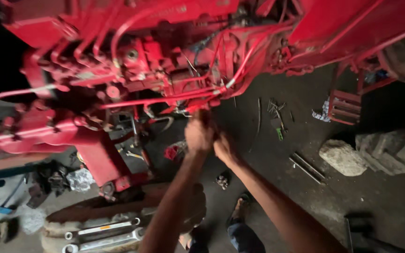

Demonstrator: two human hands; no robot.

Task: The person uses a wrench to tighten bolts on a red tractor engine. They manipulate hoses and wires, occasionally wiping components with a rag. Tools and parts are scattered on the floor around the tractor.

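Observation:
A big red engine (pixel 132 61) with thin red pipes (pixel 165 99) fills the upper half of the head view. My left hand (pixel 198 135) reaches up under its lower right side, fingers closed around something I cannot make out in the blur. My right hand (pixel 223 149) is pressed against the left one just below it, curled toward the same spot. Both forearms rise from the bottom of the frame.
Long spanners (pixel 100 234) lie on a tyre at the bottom left. Metal rods (pixel 306 167), small tools (pixel 276 117) and a stone (pixel 342 156) are scattered on the dark floor. A red step (pixel 345 107) hangs at the right. My sandalled foot (pixel 240 206) stands below.

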